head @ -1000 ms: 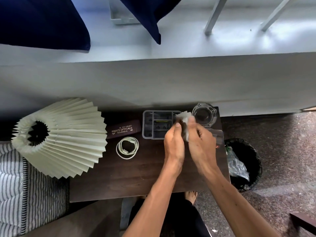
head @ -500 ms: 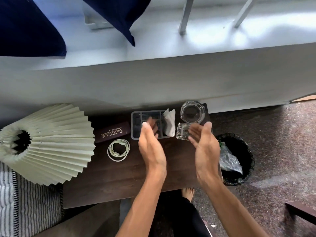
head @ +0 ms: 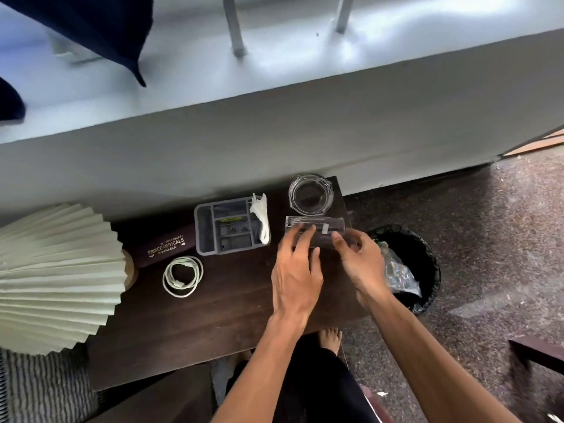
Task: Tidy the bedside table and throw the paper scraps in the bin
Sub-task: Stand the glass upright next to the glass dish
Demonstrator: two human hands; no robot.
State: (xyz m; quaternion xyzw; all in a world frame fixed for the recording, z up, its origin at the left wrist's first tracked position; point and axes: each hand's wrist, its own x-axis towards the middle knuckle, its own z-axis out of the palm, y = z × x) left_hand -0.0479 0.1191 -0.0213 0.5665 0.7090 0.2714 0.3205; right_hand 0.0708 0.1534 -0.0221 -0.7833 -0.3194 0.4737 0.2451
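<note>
On the dark wooden bedside table, a crumpled white paper scrap leans on the right edge of a grey divided organiser tray. To the right of it a clear drinking glass lies on its side. My left hand has its fingers on the glass's left part. My right hand pinches its right end. A clear glass ashtray stands just behind the glass. The black bin stands on the floor beside the table's right edge, with a crumpled plastic bag in it.
A pleated cream lampshade overhangs the table's left end. A dark glasses case and a coiled white cable lie left of the tray. A grey wall ledge runs behind the table. My bare foot shows below the front edge.
My hands let go of the white paper, which now rests at the tray's right edge. Both hands then opened and moved right onto the lying glass.
</note>
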